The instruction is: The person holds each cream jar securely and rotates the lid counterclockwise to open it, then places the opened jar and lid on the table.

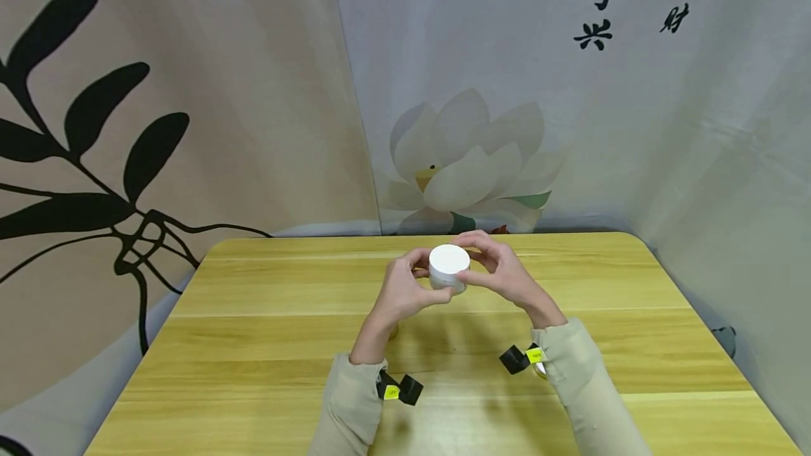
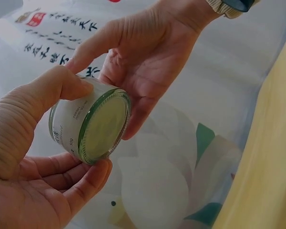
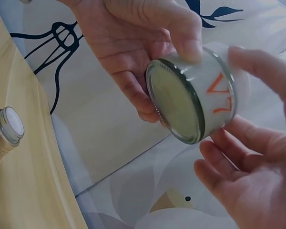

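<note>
A small glass cosmetic jar [image 1: 448, 264] with a white lid and white label is held above the table between both hands. My left hand [image 1: 407, 286] grips the glass body, its thumb on the label and fingers around the base. From the other side my right hand [image 1: 499, 271] pinches the jar near the lid with thumb and fingers. In the right wrist view, orange lettering shows on the jar [image 3: 214, 105], tilted so its glass base faces the camera. The same clear, green-edged base of the jar [image 2: 107, 126] appears in the left wrist view.
A gold jar with a white top [image 3: 7, 131] stands on the wooden table [image 1: 253, 343]. In the head view, small objects are mostly hidden behind both wrists. A printed cloth backdrop [image 1: 285, 90] hangs behind the table's far edge.
</note>
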The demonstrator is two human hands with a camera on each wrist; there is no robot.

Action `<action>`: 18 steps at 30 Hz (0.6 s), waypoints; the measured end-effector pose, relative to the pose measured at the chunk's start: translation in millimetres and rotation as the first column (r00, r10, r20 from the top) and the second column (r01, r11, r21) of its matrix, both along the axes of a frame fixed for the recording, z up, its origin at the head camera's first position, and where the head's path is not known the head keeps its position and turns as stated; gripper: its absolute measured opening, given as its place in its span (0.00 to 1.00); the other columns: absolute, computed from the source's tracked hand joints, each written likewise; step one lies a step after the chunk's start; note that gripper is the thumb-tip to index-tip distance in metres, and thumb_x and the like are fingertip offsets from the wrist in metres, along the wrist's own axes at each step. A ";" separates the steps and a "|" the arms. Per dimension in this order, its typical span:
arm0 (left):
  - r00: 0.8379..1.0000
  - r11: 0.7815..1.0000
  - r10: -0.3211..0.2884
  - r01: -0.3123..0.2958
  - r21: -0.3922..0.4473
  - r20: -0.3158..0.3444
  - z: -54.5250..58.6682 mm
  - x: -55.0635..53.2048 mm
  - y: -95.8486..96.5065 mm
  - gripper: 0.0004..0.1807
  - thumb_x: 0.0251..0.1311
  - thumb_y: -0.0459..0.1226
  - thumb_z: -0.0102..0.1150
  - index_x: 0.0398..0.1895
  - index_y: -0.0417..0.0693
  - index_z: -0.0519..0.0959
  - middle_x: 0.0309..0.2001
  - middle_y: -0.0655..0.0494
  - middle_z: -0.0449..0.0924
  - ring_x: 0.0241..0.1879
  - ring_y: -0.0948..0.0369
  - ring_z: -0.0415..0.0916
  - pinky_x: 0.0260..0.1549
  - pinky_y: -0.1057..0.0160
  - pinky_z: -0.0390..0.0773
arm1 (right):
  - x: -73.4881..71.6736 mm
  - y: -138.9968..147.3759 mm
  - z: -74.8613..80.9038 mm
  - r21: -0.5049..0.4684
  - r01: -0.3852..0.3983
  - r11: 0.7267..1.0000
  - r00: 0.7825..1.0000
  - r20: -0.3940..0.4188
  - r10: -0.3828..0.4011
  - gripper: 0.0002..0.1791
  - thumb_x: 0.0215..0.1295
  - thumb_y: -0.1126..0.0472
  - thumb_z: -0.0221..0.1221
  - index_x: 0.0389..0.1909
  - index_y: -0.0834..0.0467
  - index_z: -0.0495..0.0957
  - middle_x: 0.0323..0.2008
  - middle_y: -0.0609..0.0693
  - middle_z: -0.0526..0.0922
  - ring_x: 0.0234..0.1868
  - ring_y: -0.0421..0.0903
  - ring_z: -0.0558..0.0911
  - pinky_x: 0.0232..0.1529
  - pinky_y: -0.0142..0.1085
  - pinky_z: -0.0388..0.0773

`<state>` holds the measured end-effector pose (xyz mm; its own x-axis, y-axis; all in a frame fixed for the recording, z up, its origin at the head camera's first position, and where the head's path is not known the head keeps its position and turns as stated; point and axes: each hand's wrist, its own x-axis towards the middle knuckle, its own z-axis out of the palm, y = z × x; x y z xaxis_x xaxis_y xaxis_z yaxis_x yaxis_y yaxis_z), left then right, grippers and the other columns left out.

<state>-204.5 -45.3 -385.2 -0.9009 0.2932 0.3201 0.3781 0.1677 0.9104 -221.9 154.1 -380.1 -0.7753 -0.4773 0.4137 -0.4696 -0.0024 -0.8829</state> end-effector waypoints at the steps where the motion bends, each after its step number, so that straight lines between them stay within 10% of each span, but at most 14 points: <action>1: 1.000 1.000 -0.001 0.001 -0.004 -0.003 4.2 2.6 0.0 0.27 0.38 0.27 0.71 0.47 0.31 0.76 0.41 0.43 0.78 0.41 0.53 0.75 0.44 0.56 0.78 | 0.0 0.4 -0.1 -0.002 -0.017 1.000 1.000 -0.002 0.017 0.23 0.57 0.69 0.63 0.53 0.73 0.71 0.52 0.61 0.69 0.54 0.45 0.70 0.59 0.35 0.67; 18: 1.000 1.000 -0.009 0.009 -0.008 -0.012 -0.9 -0.5 -1.8 0.27 0.39 0.29 0.71 0.47 0.33 0.76 0.40 0.45 0.78 0.41 0.54 0.74 0.44 0.60 0.78 | 0.2 -3.1 -5.0 -0.041 0.020 0.999 0.999 0.035 -0.019 0.26 0.55 0.64 0.66 0.51 0.72 0.67 0.51 0.57 0.70 0.53 0.46 0.71 0.60 0.35 0.66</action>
